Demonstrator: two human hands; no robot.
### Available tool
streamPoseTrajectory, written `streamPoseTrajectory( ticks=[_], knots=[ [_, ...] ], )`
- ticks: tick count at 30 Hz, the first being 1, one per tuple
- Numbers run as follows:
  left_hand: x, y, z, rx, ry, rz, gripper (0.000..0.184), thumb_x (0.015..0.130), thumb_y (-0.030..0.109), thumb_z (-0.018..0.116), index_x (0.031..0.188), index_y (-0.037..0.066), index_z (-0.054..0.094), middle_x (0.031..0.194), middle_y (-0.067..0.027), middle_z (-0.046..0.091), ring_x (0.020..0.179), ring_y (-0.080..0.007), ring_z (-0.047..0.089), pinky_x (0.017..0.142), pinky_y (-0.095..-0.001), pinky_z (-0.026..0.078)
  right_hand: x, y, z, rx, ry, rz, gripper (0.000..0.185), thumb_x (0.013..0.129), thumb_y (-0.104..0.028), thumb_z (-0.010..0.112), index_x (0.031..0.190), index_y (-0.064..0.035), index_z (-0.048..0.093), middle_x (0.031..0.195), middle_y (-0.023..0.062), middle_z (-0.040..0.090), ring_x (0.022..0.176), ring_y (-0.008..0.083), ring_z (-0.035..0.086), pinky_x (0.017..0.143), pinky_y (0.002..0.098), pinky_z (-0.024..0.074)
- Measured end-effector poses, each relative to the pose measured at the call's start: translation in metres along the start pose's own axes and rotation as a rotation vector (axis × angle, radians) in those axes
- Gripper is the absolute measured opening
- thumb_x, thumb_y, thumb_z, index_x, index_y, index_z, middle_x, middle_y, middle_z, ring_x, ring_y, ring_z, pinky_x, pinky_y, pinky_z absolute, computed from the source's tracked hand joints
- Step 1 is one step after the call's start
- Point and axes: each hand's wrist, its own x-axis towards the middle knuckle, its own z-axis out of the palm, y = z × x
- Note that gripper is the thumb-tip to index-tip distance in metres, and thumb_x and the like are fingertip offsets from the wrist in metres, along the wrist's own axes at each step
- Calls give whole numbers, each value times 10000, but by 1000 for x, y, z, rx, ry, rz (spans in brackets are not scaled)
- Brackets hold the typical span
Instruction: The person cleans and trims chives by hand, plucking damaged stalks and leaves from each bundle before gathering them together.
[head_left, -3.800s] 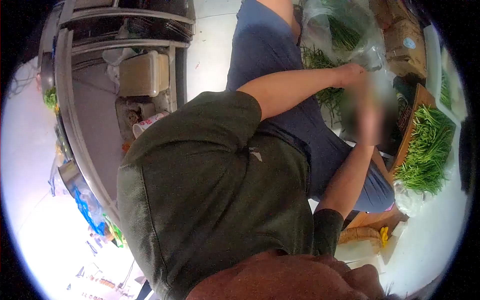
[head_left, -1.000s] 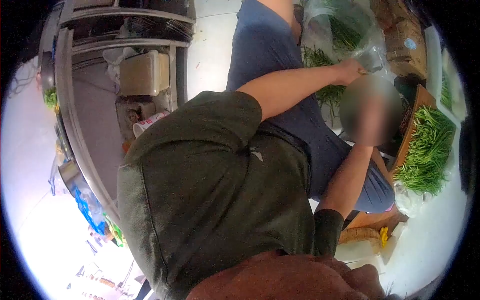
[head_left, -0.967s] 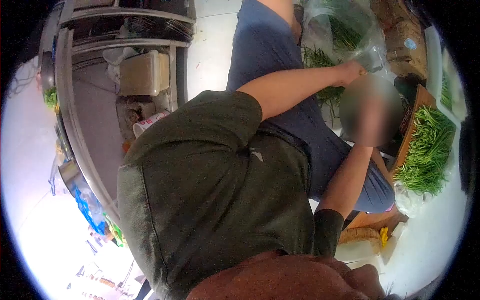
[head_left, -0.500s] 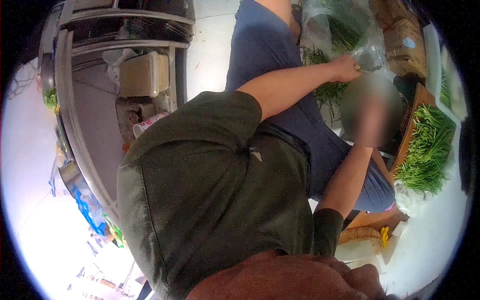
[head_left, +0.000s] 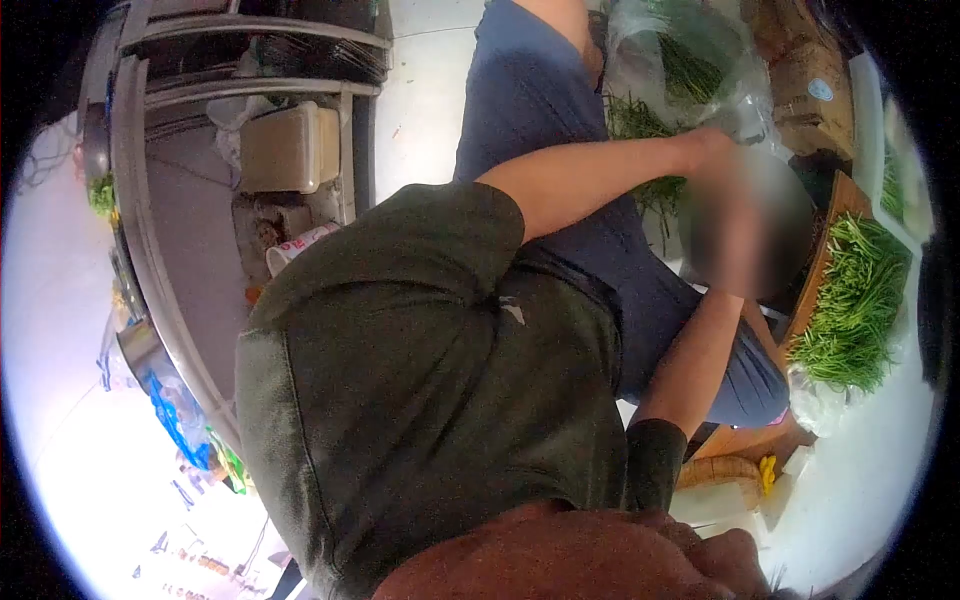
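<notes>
We have green stalks in three places: a thick heap (head_left: 850, 300) to the right, just beyond a brown edge (head_left: 812, 265), a dark green lot inside a clear plastic bag (head_left: 635, 50) at the top, and loose stalks (head_left: 635, 118) between that bag and our left forearm. The heap looks the tidiest, its stalks bunched close, while the loose ones lie scattered; by our judgement there is plenty outside the heap, but we cannot tell which of these lots has already been handled

Our left hand (head_left: 700, 150) reaches in just below the bag, and our right hand (head_left: 743, 235) comes up from below to meet it. A blur covers the right hand and the ends of the left, so we cannot tell whether the fingers of either are spread, pressed together or pinching a stalk; the loose stalks are the nearest ones we can make out

As for labels, the cardboard carton (head_left: 812, 115) bears a round, pale blue-and-white sticker (head_left: 820, 88), too small for us to read. A white tub (head_left: 298, 248) beside the shelf has red print, also unreadable, and our dark shirt (head_left: 420, 370) shows a small pale mark with no brand we can name
</notes>
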Motion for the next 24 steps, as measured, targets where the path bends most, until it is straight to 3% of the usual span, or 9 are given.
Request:
streamPoseTrajectory(
  ticks=[3,5,6,9,12,15,21,24],
  knots=[
    [-7,5,10,-525,186,-110,413,769,405,668,959,39,664,857,-184,660,822,-250,642,735,-370,508,10,30,-5,-167,31,-174,238,944,-224,524,885,-15,619,745,42,607,659,104,524,617,266,412],
    [15,-11,54,-1226,105,-339,296,817,343,625,933,73,664,838,-116,654,762,-222,616,686,-371,479,20,60,-6,-351,118,-432,231,943,-215,529,932,-10,633,767,46,618,680,104,531,630,261,415],
    [23,-17,70,-1575,57,-455,242,842,311,604,920,90,664,829,-81,651,732,-208,603,661,-372,465,19,68,-7,-367,148,-441,231,942,-211,531,955,-7,640,778,48,624,691,104,535,637,258,416],
    [-26,24,-42,-1066,86,-615,260,809,331,655,914,93,671,785,-54,620,720,-170,574,658,-360,457,22,73,-25,-375,202,-381,228,940,-209,535,959,-8,641,781,48,625,693,105,538,638,257,417],
    [-25,13,-40,-996,34,-549,533,708,491,710,1004,51,656,862,-100,649,792,-225,586,706,-381,465,23,70,-38,-307,245,-289,225,937,-207,540,963,-8,642,784,48,627,695,105,542,640,255,418],
    [-27,16,-46,-1098,136,-488,474,725,463,707,960,54,658,802,-72,630,755,-192,555,660,-374,442,22,68,-42,-249,273,-261,222,935,-205,544,967,-9,643,787,48,628,698,106,545,641,253,419],
    [-33,13,-63,-1146,121,-461,358,784,393,679,929,66,667,804,-41,635,747,-146,557,648,-346,441,21,54,-39,-105,237,-259,216,930,-201,553,974,-10,644,793,48,632,703,108,551,644,250,421],
    [-21,3,-39,-1090,207,-418,375,792,409,673,928,59,669,792,-57,637,749,-153,559,651,-350,445,18,43,-35,-27,185,-282,214,928,-199,557,978,-11,645,796,48,633,705,109,554,645,248,423]
  ],
)
